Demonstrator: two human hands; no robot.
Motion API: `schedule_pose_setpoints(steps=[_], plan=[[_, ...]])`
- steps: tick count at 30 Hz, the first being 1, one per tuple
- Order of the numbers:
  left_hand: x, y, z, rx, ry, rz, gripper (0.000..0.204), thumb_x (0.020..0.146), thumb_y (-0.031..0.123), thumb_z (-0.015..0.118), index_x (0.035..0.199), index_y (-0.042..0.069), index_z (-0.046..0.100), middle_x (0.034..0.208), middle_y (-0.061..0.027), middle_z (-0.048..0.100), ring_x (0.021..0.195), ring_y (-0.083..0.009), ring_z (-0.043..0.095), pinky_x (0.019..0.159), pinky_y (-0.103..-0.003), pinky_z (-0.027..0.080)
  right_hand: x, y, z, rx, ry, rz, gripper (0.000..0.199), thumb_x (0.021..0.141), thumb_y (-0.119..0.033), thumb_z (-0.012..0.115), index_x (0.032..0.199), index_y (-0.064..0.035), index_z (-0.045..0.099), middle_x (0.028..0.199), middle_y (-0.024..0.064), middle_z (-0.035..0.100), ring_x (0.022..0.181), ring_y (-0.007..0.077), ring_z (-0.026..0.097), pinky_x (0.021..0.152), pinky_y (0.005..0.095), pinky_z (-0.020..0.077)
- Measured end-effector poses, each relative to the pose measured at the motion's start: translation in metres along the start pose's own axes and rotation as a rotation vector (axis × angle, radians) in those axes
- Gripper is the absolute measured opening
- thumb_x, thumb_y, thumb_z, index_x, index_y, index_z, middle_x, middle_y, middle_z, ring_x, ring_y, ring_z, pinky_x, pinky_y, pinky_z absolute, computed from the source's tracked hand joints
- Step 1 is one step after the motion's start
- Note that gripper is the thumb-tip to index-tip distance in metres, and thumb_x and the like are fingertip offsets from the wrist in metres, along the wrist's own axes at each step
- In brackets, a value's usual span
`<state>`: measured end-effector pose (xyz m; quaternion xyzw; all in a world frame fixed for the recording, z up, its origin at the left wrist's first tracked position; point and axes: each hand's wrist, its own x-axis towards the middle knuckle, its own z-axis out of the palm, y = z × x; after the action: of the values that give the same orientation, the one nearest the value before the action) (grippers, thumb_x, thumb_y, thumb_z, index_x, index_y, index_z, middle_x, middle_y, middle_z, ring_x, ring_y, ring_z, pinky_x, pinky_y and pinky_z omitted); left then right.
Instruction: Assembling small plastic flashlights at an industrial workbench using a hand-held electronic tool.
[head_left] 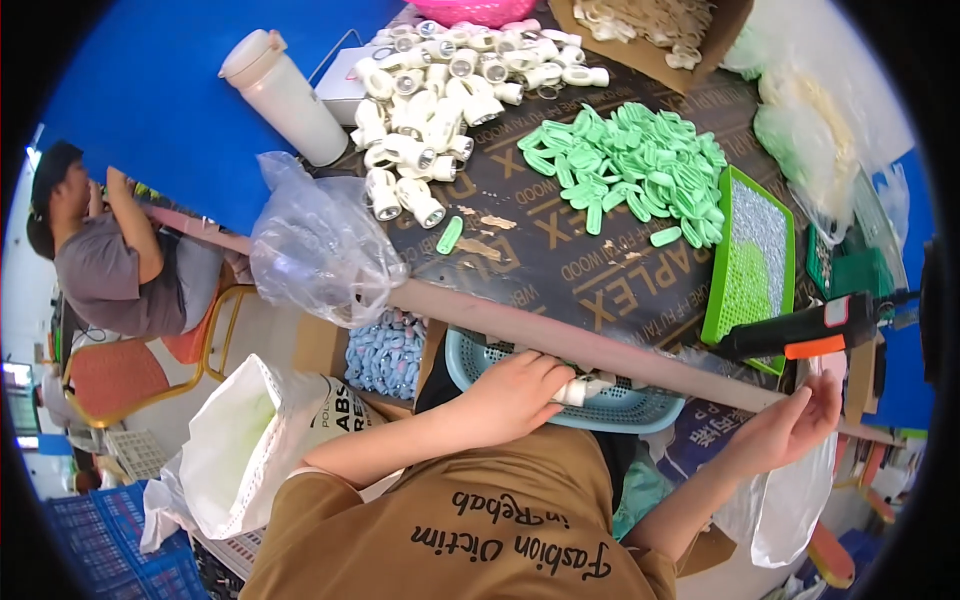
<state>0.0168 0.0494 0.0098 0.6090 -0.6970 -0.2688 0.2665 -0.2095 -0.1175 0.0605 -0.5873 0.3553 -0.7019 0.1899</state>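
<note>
One white piece (572,392) now, grasped by the left hand (522,393), right over the blue basket (640,423) below the counter (500,285); the right hand (790,425), loosely open, hovers near the black power tool (800,328)!

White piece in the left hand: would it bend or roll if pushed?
The white piece looks like hard plastic, so it probably won't bend. Its rounded shape suggests it may roll. Small beside the left hand, it is likely light.
</note>
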Motion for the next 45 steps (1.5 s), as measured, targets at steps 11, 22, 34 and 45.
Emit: schedule_pose_setpoints(steps=[11,22,34,45], plan=[[0.017,-0.040,-0.097,0.545,0.772,-0.295,0.024,0.077,0.006,0.057,0.101,0.001,0.053,0.090,-0.0160,0.050,0.083,-0.0333,0.050,0.071,-0.041,0.042,0.023,0.022,0.010,0.453,-0.593,0.356,0.061,0.090,-0.023,0.050,0.138,-0.0011,0.018,0.138,0.0222,0.028,0.124,0.0328,0.036,0.104,0.0416,0.0253],[0.047,-0.077,-0.102,0.592,0.830,-0.559,0.025,0.078,0.017,0.062,0.091,0.001,0.049,0.098,-0.0203,0.046,0.079,-0.0392,0.056,0.067,-0.045,0.047,0.017,0.009,0.019,0.346,-0.582,0.303,0.052,0.091,-0.016,0.046,0.136,-0.0025,0.023,0.133,0.0211,0.035,0.118,0.0294,0.042,0.100,0.0400,0.0312],[0.030,-0.027,-0.102,-0.903,0.728,-0.260,0.025,0.083,0.006,0.045,0.107,0.003,0.045,0.107,-0.0098,0.048,0.076,-0.0167,0.057,0.068,-0.029,0.048,0.007,0.012,0.017,0.430,-0.586,0.382,0.065,0.066,-0.006,0.070,0.123,0.0025,0.040,0.111,0.0117,0.047,0.095,0.0225,0.054,0.079,0.0357,0.0472],[0.066,0.005,-0.043,-1.766,-0.044,-0.071,0.069,0.077,-0.002,0.058,0.137,0.006,0.025,0.112,-0.0094,0.050,0.097,-0.0178,0.054,0.088,-0.032,0.043,0.008,-0.011,0.036,0.635,-0.656,0.277,0.043,0.067,0.002,0.058,0.104,-0.0043,0.038,0.079,0.0159,0.052,0.064,0.0220,0.057,0.055,0.0288,0.0489]])
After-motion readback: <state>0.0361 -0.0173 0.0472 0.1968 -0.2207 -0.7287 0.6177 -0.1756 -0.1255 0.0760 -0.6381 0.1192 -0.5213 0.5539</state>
